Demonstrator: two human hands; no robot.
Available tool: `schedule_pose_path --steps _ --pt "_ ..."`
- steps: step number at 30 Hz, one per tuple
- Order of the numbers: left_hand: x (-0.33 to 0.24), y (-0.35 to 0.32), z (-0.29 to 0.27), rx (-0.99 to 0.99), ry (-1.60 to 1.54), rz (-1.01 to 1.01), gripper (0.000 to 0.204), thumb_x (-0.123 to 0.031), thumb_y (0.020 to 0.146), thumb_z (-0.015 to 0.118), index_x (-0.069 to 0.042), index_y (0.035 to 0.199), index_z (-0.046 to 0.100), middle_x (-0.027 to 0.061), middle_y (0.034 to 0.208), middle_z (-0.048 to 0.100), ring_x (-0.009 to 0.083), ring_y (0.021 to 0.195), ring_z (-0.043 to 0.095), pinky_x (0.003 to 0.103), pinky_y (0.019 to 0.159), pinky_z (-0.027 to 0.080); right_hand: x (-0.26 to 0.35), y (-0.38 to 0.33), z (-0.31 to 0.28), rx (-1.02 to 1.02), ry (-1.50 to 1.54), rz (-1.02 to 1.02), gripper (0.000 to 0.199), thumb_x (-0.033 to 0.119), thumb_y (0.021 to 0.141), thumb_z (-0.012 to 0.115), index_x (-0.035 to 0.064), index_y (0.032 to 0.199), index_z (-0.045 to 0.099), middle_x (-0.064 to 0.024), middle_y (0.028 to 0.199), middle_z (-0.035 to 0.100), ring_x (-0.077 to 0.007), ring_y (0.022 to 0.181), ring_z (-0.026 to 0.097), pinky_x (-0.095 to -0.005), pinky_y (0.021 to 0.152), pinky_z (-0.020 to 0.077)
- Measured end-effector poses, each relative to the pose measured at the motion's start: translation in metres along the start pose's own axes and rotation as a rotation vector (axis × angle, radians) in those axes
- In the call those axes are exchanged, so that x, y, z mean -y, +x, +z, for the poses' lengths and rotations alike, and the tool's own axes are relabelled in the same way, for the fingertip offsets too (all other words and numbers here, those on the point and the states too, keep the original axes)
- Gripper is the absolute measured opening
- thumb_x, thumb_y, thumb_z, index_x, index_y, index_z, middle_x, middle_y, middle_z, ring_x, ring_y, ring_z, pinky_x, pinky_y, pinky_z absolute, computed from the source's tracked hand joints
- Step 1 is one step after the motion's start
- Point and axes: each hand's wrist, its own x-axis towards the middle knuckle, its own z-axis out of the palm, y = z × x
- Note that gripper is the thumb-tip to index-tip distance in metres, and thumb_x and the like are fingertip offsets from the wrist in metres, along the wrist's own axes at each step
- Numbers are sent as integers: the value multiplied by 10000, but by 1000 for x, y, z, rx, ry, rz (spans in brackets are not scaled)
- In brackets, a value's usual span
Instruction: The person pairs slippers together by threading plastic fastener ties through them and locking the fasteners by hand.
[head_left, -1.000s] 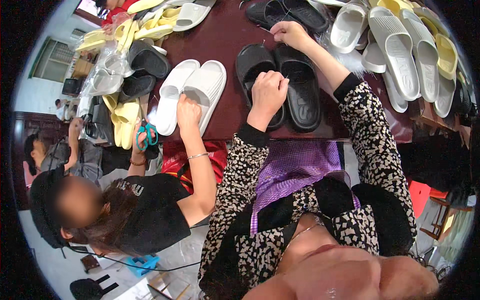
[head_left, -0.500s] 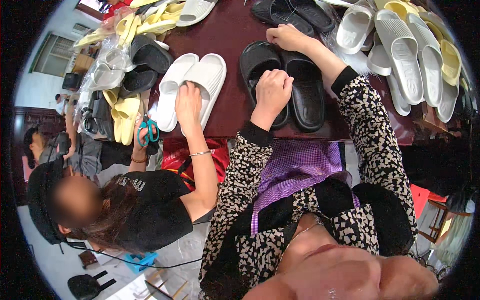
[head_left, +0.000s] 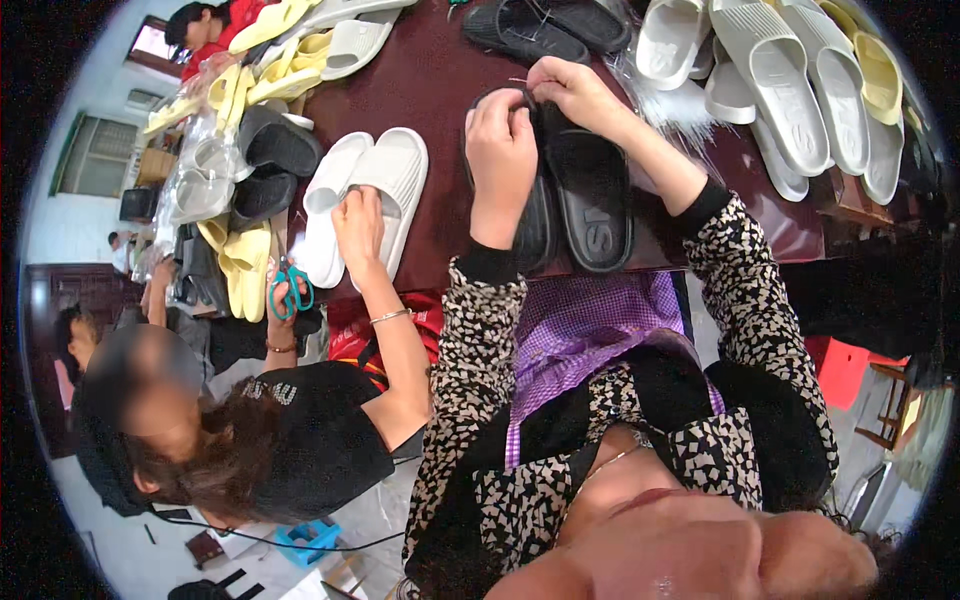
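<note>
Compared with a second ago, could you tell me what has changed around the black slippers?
The left hand moved up the black slippers to meet the right hand at their top end, both now pinching there. The slippers stayed on the dark table; the co-worker's hand stayed on the white slippers.

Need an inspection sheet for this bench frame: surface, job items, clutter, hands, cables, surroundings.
Surface: dark red table, crowded.
Job's things: pair of black slides side by side at the near edge.
Clutter: white slides under a co-worker's hand; white slides on the right; yellow slides on the left.
Grippers: left hand and right hand both at the top of the black slides.
Cables: nothing seen.
Surroundings: co-worker seated left, holding teal scissors.
</note>
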Motion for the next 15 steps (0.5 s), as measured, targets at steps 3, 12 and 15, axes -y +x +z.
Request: schedule_pose_path --steps 3,12,15 --pt "7 21 10 359 -258 -345 207 -31 781 585 19 982 591 160 864 641 288 689 623 352 650 490 1 -9 -4 -39 177 92 73 7 862 551 -6 931 566 -27 808 590 -97 774 558 -250 702 474" --pt "21 31 33 567 -278 -436 152 -78 818 595 29 921 630 89 772 658 126 660 611 263 574 480 7 -21 -16 -188 323 132 88 30 850 557 12 932 583 -36 777 600 -101 727 558 -252 677 470" --pt "11 31 30 457 -492 -630 117 -82 842 594 19 874 644 41 739 641 78 648 577 218 567 462 17 -27 -24 -266 373 199 113 107 896 558 5 941 572 5 835 582 -66 754 530 -221 667 452"
